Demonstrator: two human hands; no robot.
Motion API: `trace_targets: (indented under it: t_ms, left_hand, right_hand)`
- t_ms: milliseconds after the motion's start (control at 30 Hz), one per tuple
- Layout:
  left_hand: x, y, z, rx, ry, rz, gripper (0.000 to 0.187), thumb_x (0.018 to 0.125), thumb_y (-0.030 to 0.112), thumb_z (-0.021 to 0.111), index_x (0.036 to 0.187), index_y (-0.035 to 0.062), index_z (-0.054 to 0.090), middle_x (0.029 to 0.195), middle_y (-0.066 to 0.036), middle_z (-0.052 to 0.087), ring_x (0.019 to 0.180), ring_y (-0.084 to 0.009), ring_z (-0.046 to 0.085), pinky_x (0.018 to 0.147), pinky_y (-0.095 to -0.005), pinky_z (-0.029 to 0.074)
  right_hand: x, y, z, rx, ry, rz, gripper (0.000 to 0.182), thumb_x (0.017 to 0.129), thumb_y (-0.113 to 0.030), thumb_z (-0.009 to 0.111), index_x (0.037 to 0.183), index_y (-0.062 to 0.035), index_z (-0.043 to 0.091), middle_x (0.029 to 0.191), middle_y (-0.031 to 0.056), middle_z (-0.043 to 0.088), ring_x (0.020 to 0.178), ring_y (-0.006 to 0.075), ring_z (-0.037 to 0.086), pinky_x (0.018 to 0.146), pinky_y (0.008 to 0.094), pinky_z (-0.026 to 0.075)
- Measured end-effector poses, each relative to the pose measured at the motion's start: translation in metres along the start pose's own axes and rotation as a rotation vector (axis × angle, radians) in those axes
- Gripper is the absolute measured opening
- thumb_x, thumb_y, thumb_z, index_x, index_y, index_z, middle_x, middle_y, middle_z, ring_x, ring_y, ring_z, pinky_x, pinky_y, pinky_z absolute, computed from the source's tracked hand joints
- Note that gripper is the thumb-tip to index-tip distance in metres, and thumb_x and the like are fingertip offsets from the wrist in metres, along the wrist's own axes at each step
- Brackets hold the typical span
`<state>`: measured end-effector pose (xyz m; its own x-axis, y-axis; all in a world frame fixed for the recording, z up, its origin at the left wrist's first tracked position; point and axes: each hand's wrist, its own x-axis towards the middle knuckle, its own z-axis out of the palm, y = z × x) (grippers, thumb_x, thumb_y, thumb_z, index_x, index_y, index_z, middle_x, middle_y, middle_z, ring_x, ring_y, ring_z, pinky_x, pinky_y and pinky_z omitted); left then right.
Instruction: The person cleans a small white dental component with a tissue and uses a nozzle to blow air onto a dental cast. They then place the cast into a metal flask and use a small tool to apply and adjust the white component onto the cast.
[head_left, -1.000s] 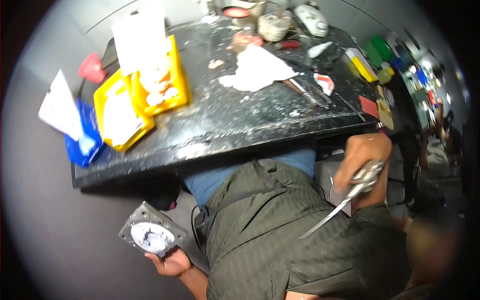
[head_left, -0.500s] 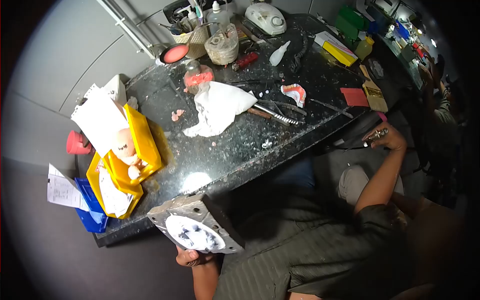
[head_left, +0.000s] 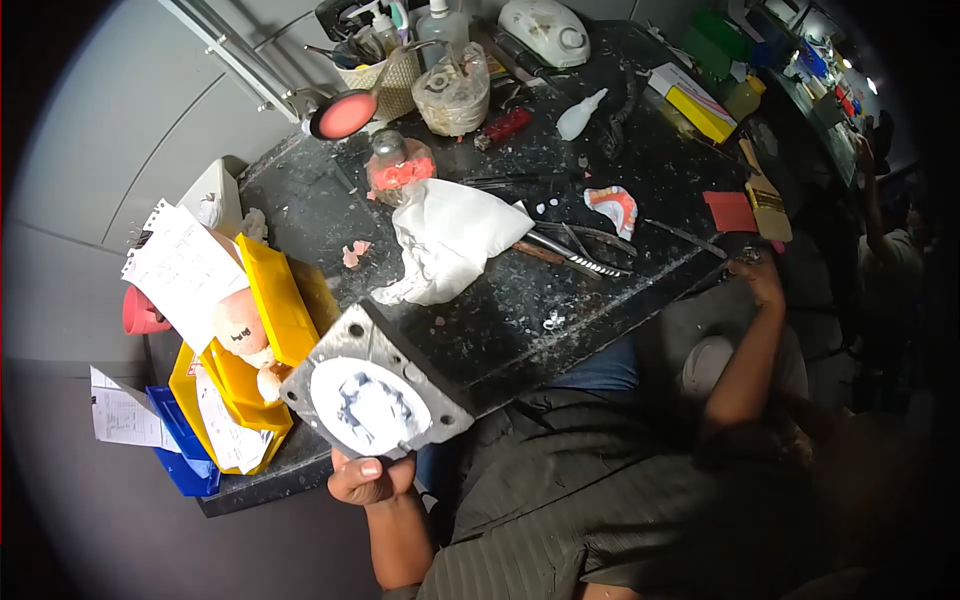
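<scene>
My left hand (head_left: 370, 478) grips the lower edge of a metal dental flask half (head_left: 440, 397), thumb in front. The flask is tilted up above the bench's front edge. White plaster (head_left: 335, 395) fills it, with a grey, arch-shaped impression in the middle. At the bench's right edge, my right hand (head_left: 762, 280) is closed around a small metal tool (head_left: 750, 256); the fingers hide most of it. On the bench lie a denture (head_left: 612, 210) with pink gum, a white cloth (head_left: 455, 235) and pliers-like metal handles (head_left: 580, 255).
Yellow bins (head_left: 275, 305) with papers and a pale model stand at the left, beside a blue bin (head_left: 185, 440). At the back are a glass jar (head_left: 400, 170), a basket (head_left: 385, 85) and a white machine (head_left: 545, 32). A brush (head_left: 768, 205) lies at the right.
My left hand has raised the flask half and turned its plaster face more toward me. My right hand has moved up slightly to the bench edge. The view has shifted a little.
</scene>
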<state>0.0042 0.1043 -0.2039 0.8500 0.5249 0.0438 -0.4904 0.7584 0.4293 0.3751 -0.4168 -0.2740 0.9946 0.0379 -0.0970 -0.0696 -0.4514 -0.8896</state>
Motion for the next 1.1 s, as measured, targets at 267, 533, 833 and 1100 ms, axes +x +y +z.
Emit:
trace_targets:
  t_ms: [267,533,833,1100]
  left_hand:
    - [0.010,-0.005,-0.001,0.073,-0.003,0.010,0.076,0.076,0.008,0.064,0.147,-0.0065,0.039,0.138,-0.024,0.056,0.130,-0.0387,0.055,0.114,-0.0532,0.042]
    - [-0.006,-0.011,-0.008,0.159,0.000,0.075,0.080,0.084,0.017,0.071,0.150,-0.0070,0.033,0.139,-0.026,0.054,0.127,-0.0404,0.058,0.108,-0.0536,0.047]
    - [-0.009,-0.011,-0.011,-0.142,0.031,0.044,0.089,0.072,0.024,0.075,0.146,-0.0103,0.038,0.136,-0.028,0.058,0.123,-0.0441,0.061,0.106,-0.0571,0.050]
    - [-0.009,-0.014,0.001,0.138,0.227,0.119,0.095,0.075,0.045,0.071,0.153,0.0026,0.039,0.147,-0.021,0.053,0.132,-0.0431,0.054,0.110,-0.0605,0.044]
  right_hand:
    - [0.028,0.085,-0.015,-0.221,0.140,0.123,0.004,0.085,-0.009,0.068,0.086,-0.0054,0.066,0.078,0.0027,0.064,0.065,0.0116,0.059,0.057,0.0291,0.047]
    - [-0.083,-0.169,-0.020,-0.441,-0.450,0.046,0.030,0.080,-0.027,0.085,0.088,-0.0034,0.068,0.077,0.0033,0.067,0.063,0.0076,0.062,0.057,0.0259,0.047]
    - [-0.103,-0.306,0.271,-0.434,-0.495,-1.107,0.026,0.082,-0.010,0.078,0.106,-0.0037,0.071,0.100,0.0103,0.065,0.081,0.0310,0.062,0.071,0.0402,0.051]
    - [-0.111,-0.310,0.316,-0.547,-0.649,-1.211,0.010,0.084,-0.006,0.070,0.091,-0.0032,0.063,0.088,0.0102,0.060,0.084,0.0325,0.062,0.073,0.0434,0.050]
